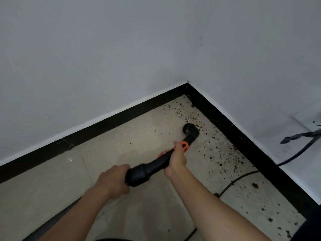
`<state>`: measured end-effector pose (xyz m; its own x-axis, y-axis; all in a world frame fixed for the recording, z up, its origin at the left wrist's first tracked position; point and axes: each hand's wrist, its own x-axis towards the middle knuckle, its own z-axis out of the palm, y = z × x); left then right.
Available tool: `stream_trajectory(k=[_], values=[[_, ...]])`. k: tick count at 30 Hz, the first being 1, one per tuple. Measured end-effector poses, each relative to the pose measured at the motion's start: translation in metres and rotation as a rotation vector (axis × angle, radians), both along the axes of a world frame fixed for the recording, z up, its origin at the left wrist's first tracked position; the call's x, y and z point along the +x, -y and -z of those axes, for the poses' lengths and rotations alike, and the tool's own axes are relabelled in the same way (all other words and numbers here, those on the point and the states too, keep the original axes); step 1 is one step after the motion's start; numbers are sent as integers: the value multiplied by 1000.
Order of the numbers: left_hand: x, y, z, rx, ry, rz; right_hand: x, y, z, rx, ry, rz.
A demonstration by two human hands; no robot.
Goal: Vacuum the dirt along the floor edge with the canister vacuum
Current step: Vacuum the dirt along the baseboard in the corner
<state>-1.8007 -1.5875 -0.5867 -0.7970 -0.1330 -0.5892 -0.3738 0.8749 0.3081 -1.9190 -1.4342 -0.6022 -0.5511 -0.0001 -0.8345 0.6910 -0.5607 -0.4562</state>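
Head view only.

- Room: a corner is seen where two pale grey walls (104, 49) meet, far and right of centre. Black skirting (104, 122) is run along the foot of both.
- Surface: the floor (121, 145) is laid in glossy beige tiles. Dark dirt (217, 153) is scattered in a band along the right-hand skirting, from the far corner to the near right edge, in fine specks and some larger clumps.
- Vacuum wand (149, 171): black, held low over the floor and angled far-right. The thick near end is gripped by the left hand (112, 181), fingers wrapped round it. The narrower part is gripped by the right hand (177, 158), just behind an orange collar (185, 146).
- Nozzle (190, 130): round, black, apparently set on the tile among the dirt, near the right skirting but apart from it, short of the corner.
- A dark cord (295, 153) is hung down the right wall, and a thin black cable (232, 182) is laid across the floor at right.
- The dark shape at the near right corner cannot be identified.
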Motion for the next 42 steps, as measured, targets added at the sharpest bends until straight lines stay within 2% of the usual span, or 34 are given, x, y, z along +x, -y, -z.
stream_trajectory(k=[5, 8, 13, 18, 22, 24, 26, 31, 37, 42], values=[[-7, 2, -3, 6, -46, -120, -42, 33, -8, -30, -24, -269], [-9, 1, -6, 39, -117, -167, -48, 31, -4, -22, -36, -257], [-21, -9, -6, 219, -291, -286, -91, 41, -11, 27, -93, -221], [-20, -23, -3, 240, -154, -207, -88, 34, 0, 83, -83, -352], [-22, -16, -6, 261, -169, -298, -93, 52, -10, 161, -124, -361], [-15, -8, -6, 301, -94, -311, -79, 60, -12, 164, -101, -438], [-3, -10, -2, 323, 3, -230, -56, 53, -12, 138, -61, -479], [23, -23, 7, 168, 115, 44, 2, 4, -7, 166, -17, -258], [51, 11, 16, 191, 164, -38, 28, 45, -12, 113, -3, -348], [57, 27, 7, 126, 191, 12, 56, 29, -7, 148, 59, -125]])
